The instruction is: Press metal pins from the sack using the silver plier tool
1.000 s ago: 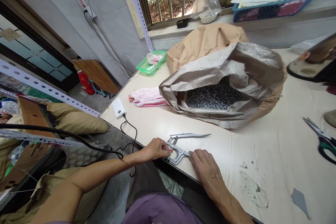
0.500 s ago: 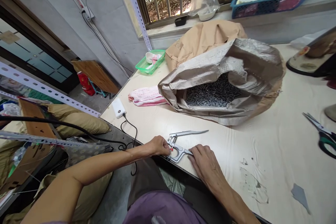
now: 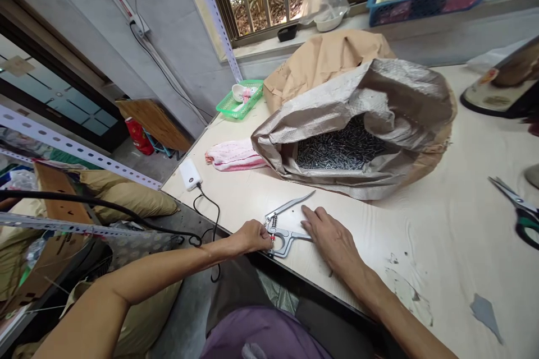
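A grey metal pair of spring pliers (image 3: 285,240) with a ring-shaped frame lies at the table's front edge, its two handles spread apart. My left hand (image 3: 252,236) is closed, fingertips pinched at the pliers' head. Whether a small part is also between those fingertips is hidden. To the right, my right hand (image 3: 330,235) is open, fingers stretched out and slightly apart beside the handles. The lower handle's end runs up to this hand, and I cannot tell if they touch. Behind the pliers, an open woven sack (image 3: 269,137) holds a heap of small dark metal pieces (image 3: 341,146).
A white power bank (image 3: 190,174) with a black cable lies at the left edge, near a pink-striped cloth (image 3: 233,156) and a green basket (image 3: 227,105). Scissors (image 3: 520,210) and a grey scrap (image 3: 485,314) are on the right. A clothes iron (image 3: 497,90) stands behind.
The pliers' upper handle has swung upward, away from the lower one. My right hand has moved up and loosened from the lower handle. My left hand stays at the pliers' head.
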Action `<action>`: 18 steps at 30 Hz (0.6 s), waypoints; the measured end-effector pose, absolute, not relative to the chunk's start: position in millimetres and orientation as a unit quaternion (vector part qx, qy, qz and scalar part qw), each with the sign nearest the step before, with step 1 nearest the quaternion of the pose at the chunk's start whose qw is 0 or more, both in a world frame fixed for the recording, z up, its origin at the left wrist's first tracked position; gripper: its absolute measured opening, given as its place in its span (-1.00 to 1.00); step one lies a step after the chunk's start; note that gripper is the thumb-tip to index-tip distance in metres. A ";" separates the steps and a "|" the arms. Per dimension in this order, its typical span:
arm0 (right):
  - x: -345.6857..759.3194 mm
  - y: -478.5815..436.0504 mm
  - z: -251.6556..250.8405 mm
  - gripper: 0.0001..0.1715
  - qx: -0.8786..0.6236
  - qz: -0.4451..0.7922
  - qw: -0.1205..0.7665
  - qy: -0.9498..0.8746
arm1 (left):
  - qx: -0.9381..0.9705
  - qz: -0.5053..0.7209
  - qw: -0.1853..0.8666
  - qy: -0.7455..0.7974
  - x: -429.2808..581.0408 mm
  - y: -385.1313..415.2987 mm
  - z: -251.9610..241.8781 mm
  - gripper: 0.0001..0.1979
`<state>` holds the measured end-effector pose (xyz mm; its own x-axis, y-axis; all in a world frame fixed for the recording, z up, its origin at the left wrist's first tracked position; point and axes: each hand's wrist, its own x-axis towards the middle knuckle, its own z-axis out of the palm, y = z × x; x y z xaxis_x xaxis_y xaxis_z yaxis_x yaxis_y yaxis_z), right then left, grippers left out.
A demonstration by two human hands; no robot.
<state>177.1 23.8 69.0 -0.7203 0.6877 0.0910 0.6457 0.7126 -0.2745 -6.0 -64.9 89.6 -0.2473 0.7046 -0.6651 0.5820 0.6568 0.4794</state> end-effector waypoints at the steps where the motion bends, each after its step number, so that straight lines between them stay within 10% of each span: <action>1: 180.0 21.6 65.9 -0.65 -0.357 0.109 0.101 -0.922 | 0.409 0.068 0.456 0.787 -5.7 -65.5 89.1 -0.87; 5: 188.0 24.4 57.4 -0.58 -0.319 0.077 0.145 -0.934 | 0.410 0.075 0.452 0.789 -4.6 -68.9 85.6 -0.87; 11: 184.0 52.8 50.4 0.06 -0.223 0.067 0.095 -0.968 | 0.426 0.109 0.449 0.778 -5.9 -73.4 81.4 -0.86; 18: 185.3 64.3 54.1 0.04 -0.209 0.093 0.041 -0.973 | 0.414 0.089 0.455 0.784 -4.7 -70.3 89.0 -0.87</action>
